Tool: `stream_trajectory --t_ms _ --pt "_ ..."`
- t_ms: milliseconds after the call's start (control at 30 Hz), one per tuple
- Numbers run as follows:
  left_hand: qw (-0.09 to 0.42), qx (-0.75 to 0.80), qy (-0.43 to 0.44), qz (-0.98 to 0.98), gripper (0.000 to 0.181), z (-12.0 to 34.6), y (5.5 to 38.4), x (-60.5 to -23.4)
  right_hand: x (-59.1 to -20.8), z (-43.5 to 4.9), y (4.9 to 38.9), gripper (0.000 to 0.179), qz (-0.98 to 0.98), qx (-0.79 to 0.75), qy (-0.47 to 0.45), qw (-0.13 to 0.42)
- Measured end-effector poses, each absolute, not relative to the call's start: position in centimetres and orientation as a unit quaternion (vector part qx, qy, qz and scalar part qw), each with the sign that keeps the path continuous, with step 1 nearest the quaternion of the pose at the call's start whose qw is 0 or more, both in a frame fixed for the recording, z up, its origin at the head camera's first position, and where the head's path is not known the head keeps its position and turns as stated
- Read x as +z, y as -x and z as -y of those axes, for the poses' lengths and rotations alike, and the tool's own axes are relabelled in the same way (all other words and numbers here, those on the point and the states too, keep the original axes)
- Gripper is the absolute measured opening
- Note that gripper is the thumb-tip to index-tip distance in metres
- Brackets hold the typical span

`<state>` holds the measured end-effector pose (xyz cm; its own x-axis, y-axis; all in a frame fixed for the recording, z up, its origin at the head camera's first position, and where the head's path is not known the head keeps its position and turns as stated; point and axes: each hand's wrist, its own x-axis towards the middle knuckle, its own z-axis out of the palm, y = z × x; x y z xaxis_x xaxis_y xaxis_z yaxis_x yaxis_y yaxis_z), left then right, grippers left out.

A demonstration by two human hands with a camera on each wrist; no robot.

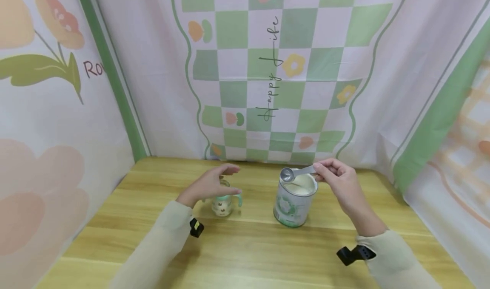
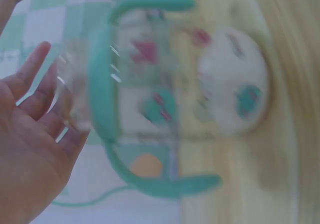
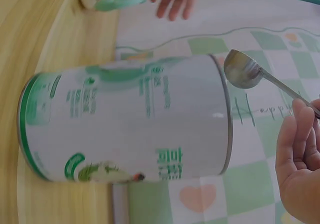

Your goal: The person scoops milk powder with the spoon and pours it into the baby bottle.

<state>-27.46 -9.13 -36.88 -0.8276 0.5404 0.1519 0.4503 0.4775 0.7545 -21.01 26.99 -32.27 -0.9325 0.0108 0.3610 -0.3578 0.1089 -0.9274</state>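
My right hand [image 1: 341, 185] pinches the handle of a metal measuring spoon [image 1: 288, 175] and holds it over the rim of a tall can [image 1: 292, 208]. The spoon's bowl appears empty. Pale powder [image 1: 305, 185] fills much of the can, which is white with green print and has no lid on. To the left, a clear baby bottle [image 2: 162, 111] with a mint-green collar and two handles stands upright, white at its bottom. Around its open top, my left hand [image 1: 212, 182] has its thumb and fingers spread apart, gripping nothing.
Both things stand on a wood-grain table [image 1: 249, 255]. Behind the table hangs a green-and-white checked curtain [image 1: 231, 29], with more printed cloth at both sides. A black strap device [image 1: 356, 254] sits at each wrist.
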Motion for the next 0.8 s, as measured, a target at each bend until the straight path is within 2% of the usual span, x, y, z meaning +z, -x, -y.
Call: stream_trajectory --t_ms 233,467,800 --pt "0.037 0.43 -0.32 -0.843 0.072 6.4 26.9 -35.2 -32.6 -28.0 21.2 0.026 0.778 0.601 -0.088 0.16" --pt "0.056 0.454 -0.328 -0.826 0.075 3.8 26.7 -35.3 -33.2 -28.5 21.4 0.035 0.825 0.534 -0.068 0.171" --pt "0.075 0.484 -0.323 -0.81 0.088 0.2 26.3 -37.1 -34.3 -28.9 21.7 0.025 0.883 0.397 -0.116 0.224"
